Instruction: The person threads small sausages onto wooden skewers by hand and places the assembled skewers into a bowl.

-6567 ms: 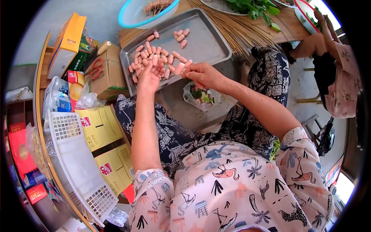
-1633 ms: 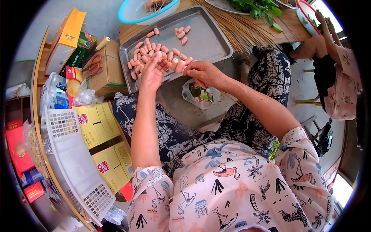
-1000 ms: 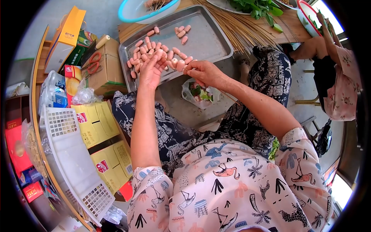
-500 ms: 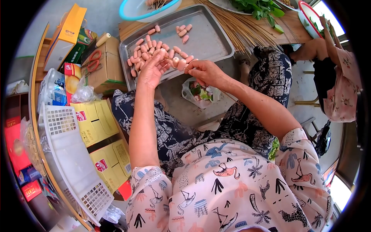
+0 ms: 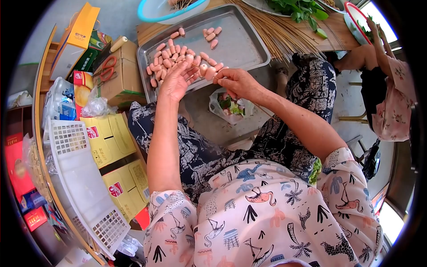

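Observation:
My right hand (image 5: pixel 239 83) is closed on a thin wooden skewer (image 5: pixel 265 111), whose rear end runs back beneath my forearm. Small pink sausages (image 5: pixel 210 73) sit on the skewer's front part, just left of my right fingertips. My left hand (image 5: pixel 178 81), palm up, holds a pink sausage (image 5: pixel 190 58) between thumb and fingertips near the skewer's tip. Both hands are over the near edge of a metal tray (image 5: pixel 242 42). Many loose pink sausages (image 5: pixel 167 55) lie in the tray's left part, with a smaller group (image 5: pixel 210 34) farther back.
Bare skewers (image 5: pixel 282 35) lie right of the tray, beside green leaves (image 5: pixel 300 9). A blue-rimmed bowl (image 5: pixel 171 18) stands behind it. On the left are a cardboard box (image 5: pixel 126 75) with scissors (image 5: pixel 106 69) and a white basket (image 5: pixel 82 173). A plastic bag (image 5: pixel 229 107) lies below; another person (image 5: pixel 391 98) sits right.
Since the earliest frame, the skewer has gained a sausage near its tip, and my left hand has a sausage at its fingertips. Over the last second my hands have barely moved.

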Demonstrator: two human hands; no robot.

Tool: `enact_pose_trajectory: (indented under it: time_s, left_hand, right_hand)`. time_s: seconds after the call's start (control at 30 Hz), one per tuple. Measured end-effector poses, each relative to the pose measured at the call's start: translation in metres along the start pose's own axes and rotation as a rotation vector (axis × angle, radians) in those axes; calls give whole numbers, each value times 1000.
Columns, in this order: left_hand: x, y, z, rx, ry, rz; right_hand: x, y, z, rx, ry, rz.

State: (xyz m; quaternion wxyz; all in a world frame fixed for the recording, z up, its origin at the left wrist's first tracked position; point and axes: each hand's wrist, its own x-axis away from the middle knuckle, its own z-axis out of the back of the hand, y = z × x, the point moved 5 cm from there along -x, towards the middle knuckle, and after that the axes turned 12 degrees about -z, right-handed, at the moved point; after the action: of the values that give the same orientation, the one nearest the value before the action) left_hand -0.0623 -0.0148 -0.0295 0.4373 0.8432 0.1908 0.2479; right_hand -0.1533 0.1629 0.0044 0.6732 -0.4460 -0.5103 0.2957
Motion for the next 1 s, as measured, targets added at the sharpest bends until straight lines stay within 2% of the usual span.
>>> enact_pose_trajectory:
  time_s: [0.3, 0.67, 0.9, 1.0]
  left_hand:
    - [0, -2, -1, -22, 16, 24]
    - [1, -7, -21, -191, -108, 31]
    - [-3, -11, -13, -127, -97, 29]
    - [-9, -14, 7, -139, -49, 5]
  right_hand:
    - [-1, 2, 0, -9, -8, -1]
    - [-3, 3, 2, 1, 0, -5]
    - [-5, 2, 5, 35, 32, -22]
    - [-7, 5, 9, -64, 81, -53]
